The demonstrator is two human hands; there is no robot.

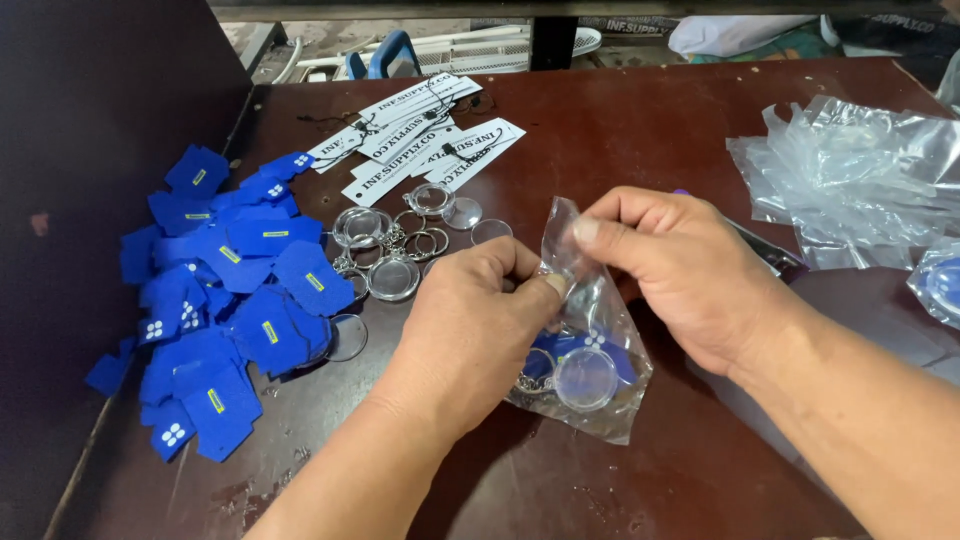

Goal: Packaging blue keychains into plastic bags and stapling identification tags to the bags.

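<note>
I work at a dark brown table (640, 130), scuffed and worn, with a dark wall panel (90, 150) on my left. My left hand (470, 320) and right hand (680, 270) both pinch shut on the top of a small clear bag (600, 400) resting mid-table with a round clear keychain (585, 378) inside. Blue felt pieces (230, 310) heap left, white tags (420, 140) lie beyond, empty bags (860, 170) right.

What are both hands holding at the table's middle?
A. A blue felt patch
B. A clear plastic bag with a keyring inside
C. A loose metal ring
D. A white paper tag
B: the left hand and right hand pinch the top of a clear bag with a keyring inside.
</note>
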